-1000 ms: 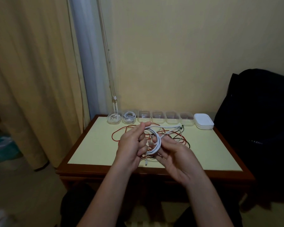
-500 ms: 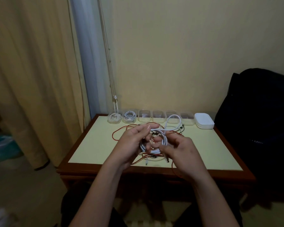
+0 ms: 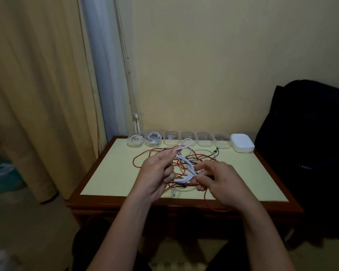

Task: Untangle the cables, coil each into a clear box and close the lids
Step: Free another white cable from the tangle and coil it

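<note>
- Thumb and forefinger of the left hand [image 3: 157, 173] pinch a strand of the white cable [image 3: 190, 170] at the top. The other fingers curl in toward the palm against the coil's left side.
- The right hand [image 3: 222, 184] has bent fingers [image 3: 209, 169]. Its thumb and fingertips nip the coil at its lower right edge.
- The white cable is gathered in several turns into a loose coil between the two hands, held above the table [image 3: 110, 173].
- One loop of it stands up past the left thumb, toward the boxes.
- A white plug [image 3: 173, 193] hangs below the coil, near the front edge.
- Bare forearms reach in from the bottom of the view.
- Under the hands, a tangle of orange cables [image 3: 143, 156] spreads over the table top, with thin black and pale strands mixed in.
- A dark plug [image 3: 215, 151] lies at the tangle's far right.
- One orange strand drops over the front edge beneath the right wrist.
- The table has a pale yellow top and a dark wood rim.
- Along the back edge stands a row of six clear boxes [image 3: 205, 138], all uncovered.
- The leftmost box [image 3: 135, 141] and the second box [image 3: 154, 138] each hold a coiled pale cable.
- A stack of white lids [image 3: 242, 144] sits just right of the row, at the far right corner.
- A beige curtain [image 3: 37, 94] hangs left of the table.
- Thin cords [image 3: 127, 75] run down the wall behind the leftmost box.
- A dark bulky shape [image 3: 311, 153] is to the right; bag or chair, cannot tell.
</note>
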A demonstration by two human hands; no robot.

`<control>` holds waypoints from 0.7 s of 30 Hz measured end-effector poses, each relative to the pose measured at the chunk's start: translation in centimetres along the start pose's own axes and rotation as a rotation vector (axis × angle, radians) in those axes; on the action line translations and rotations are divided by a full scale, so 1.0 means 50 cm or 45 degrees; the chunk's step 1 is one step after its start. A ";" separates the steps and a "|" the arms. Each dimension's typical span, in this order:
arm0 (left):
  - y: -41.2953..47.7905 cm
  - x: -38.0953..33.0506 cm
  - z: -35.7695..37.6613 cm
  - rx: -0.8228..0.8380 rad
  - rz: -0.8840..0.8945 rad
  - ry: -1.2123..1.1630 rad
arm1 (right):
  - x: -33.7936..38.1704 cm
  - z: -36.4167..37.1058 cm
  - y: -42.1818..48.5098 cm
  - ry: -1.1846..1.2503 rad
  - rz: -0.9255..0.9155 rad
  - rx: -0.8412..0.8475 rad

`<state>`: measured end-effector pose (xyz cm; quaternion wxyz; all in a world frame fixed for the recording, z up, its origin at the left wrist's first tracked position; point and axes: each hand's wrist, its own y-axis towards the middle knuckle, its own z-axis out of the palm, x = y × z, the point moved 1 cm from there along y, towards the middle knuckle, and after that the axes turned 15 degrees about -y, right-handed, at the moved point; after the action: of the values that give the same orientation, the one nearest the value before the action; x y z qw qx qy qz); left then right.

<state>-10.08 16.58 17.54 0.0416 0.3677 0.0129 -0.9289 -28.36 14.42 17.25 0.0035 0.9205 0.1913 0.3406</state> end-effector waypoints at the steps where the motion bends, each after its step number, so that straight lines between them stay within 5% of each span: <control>1: 0.001 -0.010 -0.005 -0.014 0.018 -0.038 | -0.011 -0.005 0.001 -0.007 0.020 -0.040; 21: -0.003 -0.063 0.002 -0.054 -0.078 -0.270 | -0.129 -0.058 0.016 -0.085 0.243 -0.723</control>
<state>-7.88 16.95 19.75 0.0220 0.2657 0.0393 -0.9630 -34.38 11.05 15.53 0.2349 0.9072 0.0009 0.3489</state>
